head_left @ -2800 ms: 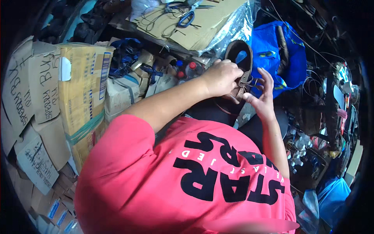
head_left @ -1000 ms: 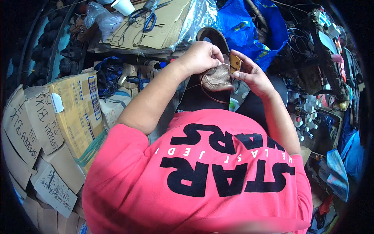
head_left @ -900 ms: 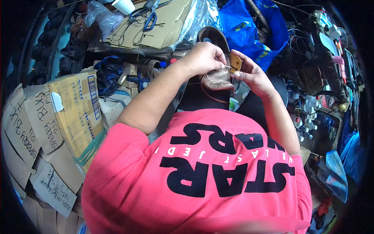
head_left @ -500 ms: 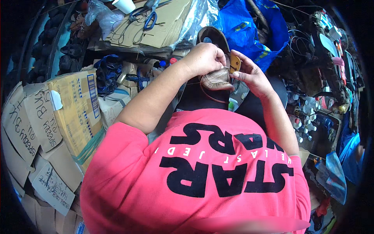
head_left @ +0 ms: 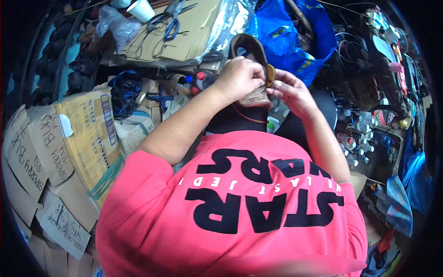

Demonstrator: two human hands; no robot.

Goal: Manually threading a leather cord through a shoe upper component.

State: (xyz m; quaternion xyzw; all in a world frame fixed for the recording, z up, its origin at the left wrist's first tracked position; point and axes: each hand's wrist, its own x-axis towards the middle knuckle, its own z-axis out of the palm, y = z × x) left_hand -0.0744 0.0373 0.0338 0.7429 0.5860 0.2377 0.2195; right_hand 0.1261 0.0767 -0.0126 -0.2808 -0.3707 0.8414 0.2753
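A worn brown leather shoe [head_left: 256, 99] lies over my dark-clad lap, its open heel end pointing away from me. My left hand [head_left: 242, 77] is closed in a pinch over the middle of the shoe; what the fingertips hold is hidden. On the shoe's right side a tan-yellow piece [head_left: 270, 75] stands up, seen nearly edge-on. My right hand [head_left: 293, 92] has its thumb and fingers drawn together against this piece. A thin brown lace [head_left: 251, 120] loops below the shoe, toward my pink shirt.
Scissors [head_left: 172, 27] and a white cup [head_left: 141, 10] lie on cardboard ahead. Beyond the shoe, to its right, stands a blue bag [head_left: 318, 46]. Cardboard boxes [head_left: 87, 138] crowd my left; several small bottles [head_left: 355, 141] stand at my right.
The tan-yellow piece has turned from face-on to nearly edge-on. My right hand has moved inward, its fingers closing nearer my left hand. The view has shifted slightly.
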